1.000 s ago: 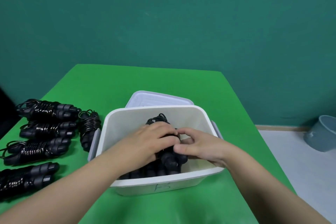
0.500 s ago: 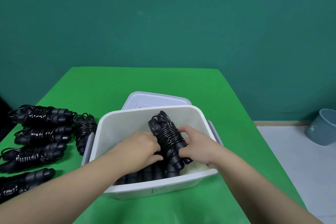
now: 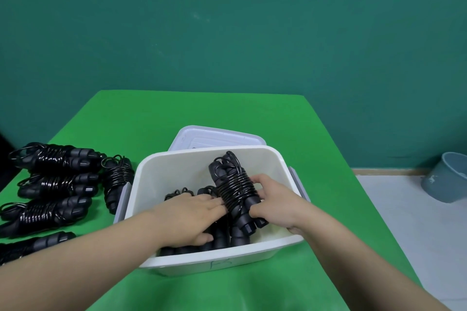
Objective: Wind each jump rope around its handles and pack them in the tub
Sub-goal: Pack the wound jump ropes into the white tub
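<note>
A white plastic tub (image 3: 177, 174) stands on the green table. Inside it lie several wound black jump ropes (image 3: 182, 193), mostly hidden under my hands. One wound rope bundle (image 3: 236, 188) sits tilted on top of them. My right hand (image 3: 274, 201) grips this bundle from the right, fingers curled round its coils and handles. Fingers straight, my left hand (image 3: 188, 214) lies flat on the ropes below, its fingertips touching the bundle's left side.
Several wound black ropes (image 3: 54, 184) lie in rows on the table left of the tub. The tub's lid (image 3: 214, 137) lies behind it. A grey bucket (image 3: 446, 178) stands on the floor at the right.
The tilted bundle has come into plain view as my left hand slid off it to the left and flattened. My right hand has closed further round the bundle.
</note>
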Action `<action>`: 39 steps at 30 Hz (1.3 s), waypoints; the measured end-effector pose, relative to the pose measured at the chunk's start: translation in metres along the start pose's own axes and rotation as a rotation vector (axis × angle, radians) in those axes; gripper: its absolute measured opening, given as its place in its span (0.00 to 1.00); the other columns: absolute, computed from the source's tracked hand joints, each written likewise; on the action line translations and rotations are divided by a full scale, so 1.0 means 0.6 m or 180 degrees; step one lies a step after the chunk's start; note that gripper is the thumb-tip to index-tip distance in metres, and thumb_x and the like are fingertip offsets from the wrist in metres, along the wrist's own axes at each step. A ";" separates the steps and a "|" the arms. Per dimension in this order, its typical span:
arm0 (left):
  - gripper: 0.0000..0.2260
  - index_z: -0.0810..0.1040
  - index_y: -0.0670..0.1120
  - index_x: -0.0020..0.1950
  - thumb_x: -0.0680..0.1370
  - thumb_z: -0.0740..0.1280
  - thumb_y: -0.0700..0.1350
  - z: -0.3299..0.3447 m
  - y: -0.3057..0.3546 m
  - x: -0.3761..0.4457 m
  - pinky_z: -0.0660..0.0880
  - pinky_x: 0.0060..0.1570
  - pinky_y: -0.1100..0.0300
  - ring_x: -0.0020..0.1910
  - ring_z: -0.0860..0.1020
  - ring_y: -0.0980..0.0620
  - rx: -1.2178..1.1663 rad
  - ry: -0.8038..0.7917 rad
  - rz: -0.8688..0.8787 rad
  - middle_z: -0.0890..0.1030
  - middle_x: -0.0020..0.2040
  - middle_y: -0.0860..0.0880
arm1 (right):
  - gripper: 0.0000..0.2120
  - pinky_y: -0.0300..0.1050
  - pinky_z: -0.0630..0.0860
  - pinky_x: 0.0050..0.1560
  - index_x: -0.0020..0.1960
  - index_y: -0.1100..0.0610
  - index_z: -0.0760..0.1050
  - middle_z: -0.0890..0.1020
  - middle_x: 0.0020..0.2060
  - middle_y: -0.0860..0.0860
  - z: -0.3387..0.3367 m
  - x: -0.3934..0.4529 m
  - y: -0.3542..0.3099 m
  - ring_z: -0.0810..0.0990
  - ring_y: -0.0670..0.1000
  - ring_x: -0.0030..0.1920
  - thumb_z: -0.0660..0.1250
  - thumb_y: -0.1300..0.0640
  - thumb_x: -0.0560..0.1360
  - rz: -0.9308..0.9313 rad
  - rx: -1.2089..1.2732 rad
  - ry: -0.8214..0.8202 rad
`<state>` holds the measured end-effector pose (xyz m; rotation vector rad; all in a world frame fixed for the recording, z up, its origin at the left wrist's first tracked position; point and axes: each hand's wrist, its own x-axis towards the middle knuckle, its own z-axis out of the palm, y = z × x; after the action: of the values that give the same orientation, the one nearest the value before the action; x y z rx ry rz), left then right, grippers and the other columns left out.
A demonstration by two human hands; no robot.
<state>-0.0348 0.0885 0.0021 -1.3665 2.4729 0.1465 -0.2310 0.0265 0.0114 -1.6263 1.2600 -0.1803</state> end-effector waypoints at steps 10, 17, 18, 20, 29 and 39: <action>0.28 0.55 0.59 0.74 0.76 0.63 0.54 -0.004 0.007 0.007 0.68 0.58 0.49 0.68 0.60 0.47 0.0108 -0.0256 0.0005 0.60 0.68 0.47 | 0.37 0.55 0.79 0.47 0.71 0.49 0.61 0.81 0.51 0.57 -0.002 -0.009 -0.009 0.80 0.57 0.44 0.63 0.62 0.63 -0.0042 -0.0067 0.0007; 0.33 0.47 0.64 0.75 0.77 0.64 0.54 0.004 0.002 0.007 0.64 0.65 0.47 0.75 0.49 0.48 -0.0166 -0.0174 0.0064 0.40 0.78 0.50 | 0.40 0.37 0.75 0.39 0.75 0.37 0.46 0.81 0.42 0.47 -0.015 -0.062 -0.040 0.78 0.46 0.36 0.60 0.64 0.74 -0.0649 -0.1299 0.0379; 0.33 0.46 0.65 0.75 0.78 0.63 0.54 0.006 0.001 0.007 0.63 0.67 0.46 0.76 0.47 0.49 -0.0170 -0.0206 0.0073 0.36 0.77 0.52 | 0.41 0.42 0.77 0.46 0.75 0.36 0.43 0.81 0.41 0.50 -0.019 -0.069 -0.042 0.78 0.47 0.36 0.59 0.64 0.74 -0.0619 -0.1527 0.0497; 0.34 0.44 0.65 0.75 0.78 0.63 0.54 0.008 -0.001 0.009 0.62 0.66 0.47 0.77 0.47 0.49 -0.0180 -0.0258 0.0074 0.34 0.76 0.55 | 0.43 0.46 0.71 0.59 0.76 0.36 0.41 0.79 0.42 0.53 -0.024 -0.082 -0.047 0.76 0.47 0.34 0.59 0.65 0.74 -0.0513 -0.1863 0.0633; 0.32 0.47 0.66 0.75 0.78 0.63 0.55 0.004 0.005 0.011 0.66 0.64 0.47 0.76 0.52 0.49 -0.0209 -0.0282 -0.0029 0.37 0.77 0.56 | 0.39 0.42 0.69 0.41 0.78 0.43 0.40 0.66 0.62 0.60 0.009 -0.085 -0.057 0.69 0.52 0.36 0.59 0.60 0.77 0.0271 -0.2765 0.0742; 0.32 0.47 0.66 0.75 0.78 0.63 0.56 0.012 0.003 0.007 0.65 0.65 0.46 0.77 0.50 0.49 -0.0339 -0.0319 -0.0041 0.37 0.77 0.56 | 0.31 0.42 0.68 0.34 0.71 0.53 0.57 0.70 0.56 0.59 0.029 -0.054 -0.053 0.72 0.50 0.33 0.69 0.58 0.75 0.0489 -0.3008 0.0621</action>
<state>-0.0367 0.0876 -0.0062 -1.3816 2.4036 0.3397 -0.2142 0.0600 0.0420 -2.3149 1.7552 0.4311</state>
